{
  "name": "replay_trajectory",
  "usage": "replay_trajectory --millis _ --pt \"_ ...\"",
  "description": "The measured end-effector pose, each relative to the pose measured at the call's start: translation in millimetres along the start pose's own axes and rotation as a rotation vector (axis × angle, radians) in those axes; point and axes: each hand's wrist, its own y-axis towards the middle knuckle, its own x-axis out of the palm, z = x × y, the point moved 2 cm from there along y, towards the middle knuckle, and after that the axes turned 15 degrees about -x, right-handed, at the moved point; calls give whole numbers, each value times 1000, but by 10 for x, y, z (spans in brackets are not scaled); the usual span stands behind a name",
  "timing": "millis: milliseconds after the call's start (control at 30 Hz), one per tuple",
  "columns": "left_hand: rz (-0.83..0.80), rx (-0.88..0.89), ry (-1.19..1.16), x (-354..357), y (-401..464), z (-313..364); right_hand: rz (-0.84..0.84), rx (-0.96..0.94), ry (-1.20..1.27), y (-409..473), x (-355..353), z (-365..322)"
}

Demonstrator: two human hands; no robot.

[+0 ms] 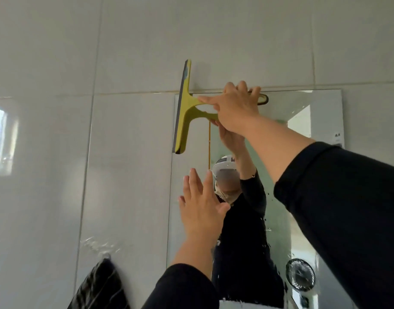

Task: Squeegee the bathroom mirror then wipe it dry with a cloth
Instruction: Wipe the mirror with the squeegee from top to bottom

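Note:
A rectangular mirror point(303, 170) hangs on the pale tiled wall, with water drops on its lower part. My right hand point(236, 108) grips the handle of a yellow-green squeegee point(184, 108). Its dark rubber blade stands vertical at the mirror's top left corner, with the upper half of the blade over the tile above the mirror. My left hand point(200, 204) is open, fingers spread, flat against or just in front of the mirror's left edge. No cloth for wiping is clearly in view.
A dark striped fabric item point(100, 286) hangs from a hook on the tile at the lower left. The mirror reflects a person in black sleeves and a small round fan point(300, 275). A bright window reflection point(2, 137) shows on the left tiles.

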Motion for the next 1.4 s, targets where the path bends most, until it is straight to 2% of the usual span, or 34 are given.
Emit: replay_trajectory --millis 433,933,1167,1400 --pt "-10 -8 -29 102 38 -34 22 8 -11 108 228 -113" --pt "-19 -52 -51 90 33 -4 -34 48 -37 -262 86 237" --pt "46 4 -63 74 -87 78 -54 70 -67 -445 -23 454" --pt "18 85 -26 261 -207 369 -70 108 -89 -666 -142 739"
